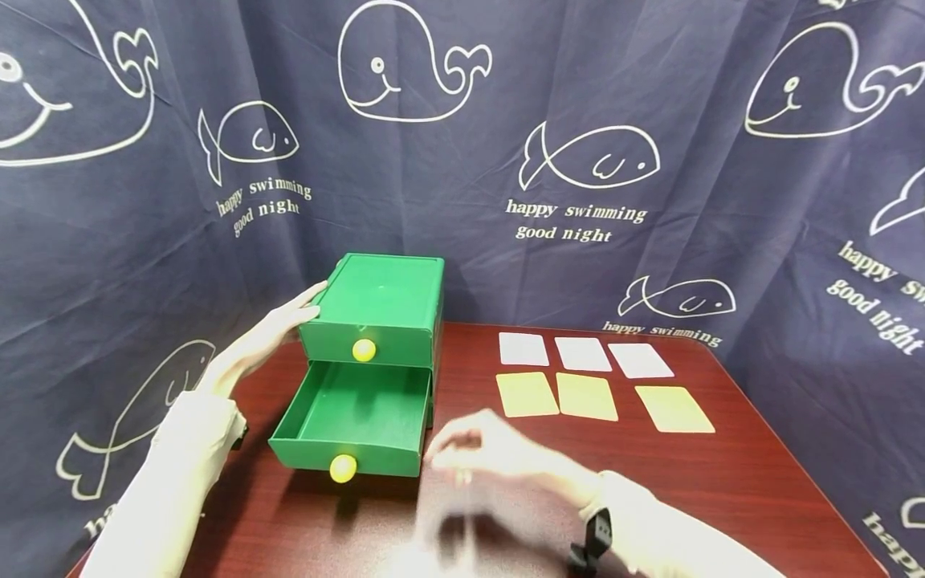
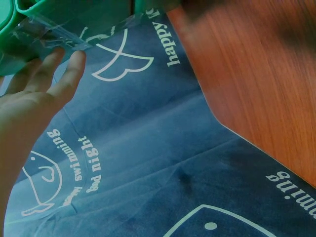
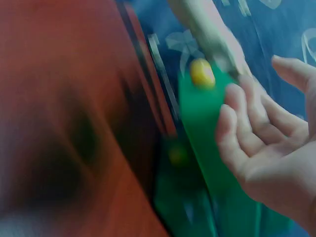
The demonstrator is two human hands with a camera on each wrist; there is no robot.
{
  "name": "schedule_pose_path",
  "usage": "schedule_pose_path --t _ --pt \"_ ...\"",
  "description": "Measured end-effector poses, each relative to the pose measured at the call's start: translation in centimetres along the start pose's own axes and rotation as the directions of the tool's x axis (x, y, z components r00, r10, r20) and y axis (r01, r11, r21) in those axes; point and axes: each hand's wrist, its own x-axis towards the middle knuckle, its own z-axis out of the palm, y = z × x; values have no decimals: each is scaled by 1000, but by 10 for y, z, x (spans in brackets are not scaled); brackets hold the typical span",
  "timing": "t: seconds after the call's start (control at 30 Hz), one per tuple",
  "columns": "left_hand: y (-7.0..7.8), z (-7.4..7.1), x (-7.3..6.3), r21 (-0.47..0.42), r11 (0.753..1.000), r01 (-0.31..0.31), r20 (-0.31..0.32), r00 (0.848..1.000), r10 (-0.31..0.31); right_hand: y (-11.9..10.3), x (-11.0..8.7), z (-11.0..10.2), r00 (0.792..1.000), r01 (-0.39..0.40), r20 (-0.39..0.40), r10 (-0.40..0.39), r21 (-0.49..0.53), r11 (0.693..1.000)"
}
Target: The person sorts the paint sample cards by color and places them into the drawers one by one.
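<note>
Two hands are showing beside a green cabinet [image 1: 383, 289], which is standing left of the middle of the head view on a red-brown surface [image 1: 737, 482]. Its lower drawer [image 1: 383, 459] is jutting out toward the bottom of the frame, while the upper drawer [image 1: 405, 347] is sitting pushed in above it. One round yellow knob [image 1: 364, 350] is marking the upper front, and a second knob [image 1: 343, 468] is sticking out from the lower.

At the middle left, the left hand [image 1: 267, 335] is resting along the cabinet's left side, its fingers extended; the left wrist view is showing them slightly apart, by some clear plastic [image 2: 54, 34] at the upper left. At the lower middle, the right hand [image 1: 495, 449] is looking blurred just right of the lower drawer's front corner; whether they are touching, I cannot tell. In the right wrist view its fingers are bending loosely.

Right of centre, three white cards [image 1: 582, 354] are lying in a row above three yellow cards [image 1: 587, 396], the rightmost yellow one sitting apart. Behind, a dark blue curtain [image 1: 462, 185] is hanging with white whales and fish.
</note>
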Motion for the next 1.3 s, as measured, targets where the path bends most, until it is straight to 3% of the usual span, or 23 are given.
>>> schedule_pose_path --t 0.1,0.13,0.2,0.4,0.47,0.53,0.73,0.93,1.3 --pt "0 -1 -1 6 1000 11 -15 1000 -11 15 6 -38 984 -22 -175 25 18 1000" --pt "0 -1 -1 7 1000 15 -19 1000 -15 22 10 -53 977 -24 -214 16 -38 999" --pt "0 -1 -2 7 1000 16 -21 1000 -16 38 14 -76 955 -59 -293 40 -55 997" --pt "-3 1 -2 8 1000 28 -15 999 -28 82 17 -122 900 -223 -420 120 -205 953" --pt "-3 2 -1 12 999 36 -17 999 -36 91 16 -131 898 -273 -413 152 -251 929" --pt "-2 3 -1 11 999 37 -17 999 -37 98 15 -139 909 -312 -375 179 -333 890" --pt "-1 4 1 11 1000 27 -10 1000 -27 106 22 -156 953 -302 -223 206 -645 702" --pt "1 4 2 21 999 24 -1 1000 -24 110 26 -156 943 -320 -194 270 -754 574" --pt "3 1 2 25 999 34 -24 999 -33 110 29 -154 949 -310 -211 236 -770 557"
